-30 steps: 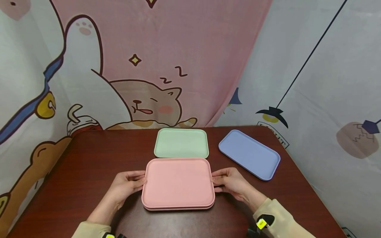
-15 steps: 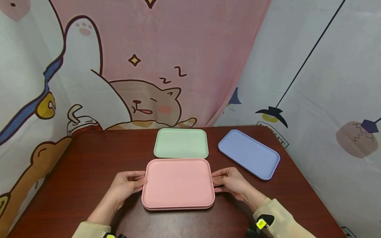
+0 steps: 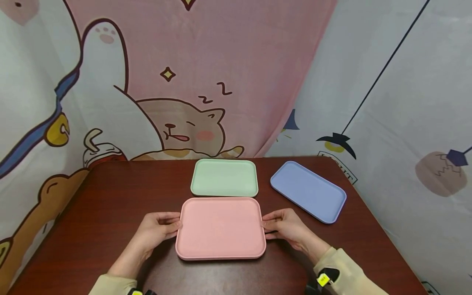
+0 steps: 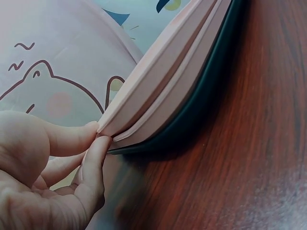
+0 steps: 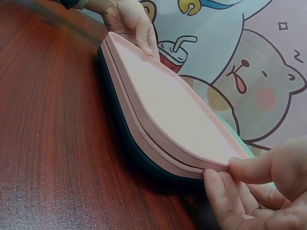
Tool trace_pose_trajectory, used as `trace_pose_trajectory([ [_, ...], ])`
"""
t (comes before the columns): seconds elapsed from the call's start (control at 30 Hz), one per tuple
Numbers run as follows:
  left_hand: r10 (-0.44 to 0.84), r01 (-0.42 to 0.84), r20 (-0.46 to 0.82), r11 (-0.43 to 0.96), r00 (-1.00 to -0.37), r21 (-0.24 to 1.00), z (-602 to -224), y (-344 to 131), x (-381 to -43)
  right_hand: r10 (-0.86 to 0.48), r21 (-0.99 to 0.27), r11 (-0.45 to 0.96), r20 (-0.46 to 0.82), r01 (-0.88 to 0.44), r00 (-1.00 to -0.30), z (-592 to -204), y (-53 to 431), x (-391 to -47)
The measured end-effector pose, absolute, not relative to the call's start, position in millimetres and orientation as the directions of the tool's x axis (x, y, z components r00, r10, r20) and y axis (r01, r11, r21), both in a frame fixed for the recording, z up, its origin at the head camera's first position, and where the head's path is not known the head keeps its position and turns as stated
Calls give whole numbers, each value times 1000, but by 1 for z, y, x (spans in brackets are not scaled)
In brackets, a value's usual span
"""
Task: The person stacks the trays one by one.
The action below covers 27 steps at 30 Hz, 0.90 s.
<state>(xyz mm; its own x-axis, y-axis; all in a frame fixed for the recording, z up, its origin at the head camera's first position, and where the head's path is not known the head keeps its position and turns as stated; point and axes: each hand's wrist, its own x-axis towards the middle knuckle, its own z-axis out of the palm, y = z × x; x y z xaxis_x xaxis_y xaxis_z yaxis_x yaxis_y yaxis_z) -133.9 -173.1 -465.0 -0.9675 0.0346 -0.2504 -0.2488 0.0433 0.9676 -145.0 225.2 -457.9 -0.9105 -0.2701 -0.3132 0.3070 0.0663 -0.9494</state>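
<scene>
The left hand (image 3: pixel 156 229) and the right hand (image 3: pixel 285 227) each pinch one short side of a pale pink, smooth, flat tray with round corners (image 3: pixel 221 229). So the pink tray is right between the two hands. On both hands the thumb and fingers are bent and close together, with just the tray's edge in between. Each thumb is up at the rim, and the pointing finger is below it, at the side.

Right under the pink tray, by the fingertips, is a second pale pink tray with round corners (image 4: pixel 180 86). A thin dark line runs between the two. I can't tell if they touch there. Below that is a dark green-black band (image 4: pixel 201 91), and I can't tell if it is a thing or a shadow.

Past the fingertips, just behind the top pink tray, lies a mint green, round-cornered tray (image 3: pixel 224 177). A long, light blue tray with round corners (image 3: pixel 309 191) lies at a slant, past the right hand's fingers. Under everything is a shiny red-brown table with wood lines (image 3: pixel 129 184).
</scene>
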Motion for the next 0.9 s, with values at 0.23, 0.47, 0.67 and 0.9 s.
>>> trace_pose_trajectory([
  [0.23,31,-239,-241,66,-970,969,-466,-173,-134,-264,-950,69,-312,305,-913,-457,224,-145],
  [0.47,35,-239,-242,68,-970,969,-464,-173,-134,-251,-950,78,-311,301,-917,-457,225,-146],
  [0.67,31,-256,-259,72,-965,964,-462,-178,-139,-209,-953,80,-302,291,-930,-457,231,-149],
  [0.9,58,-232,-240,114,-969,966,-457,-189,-155,-194,-955,108,-293,276,-936,-447,240,-160],
])
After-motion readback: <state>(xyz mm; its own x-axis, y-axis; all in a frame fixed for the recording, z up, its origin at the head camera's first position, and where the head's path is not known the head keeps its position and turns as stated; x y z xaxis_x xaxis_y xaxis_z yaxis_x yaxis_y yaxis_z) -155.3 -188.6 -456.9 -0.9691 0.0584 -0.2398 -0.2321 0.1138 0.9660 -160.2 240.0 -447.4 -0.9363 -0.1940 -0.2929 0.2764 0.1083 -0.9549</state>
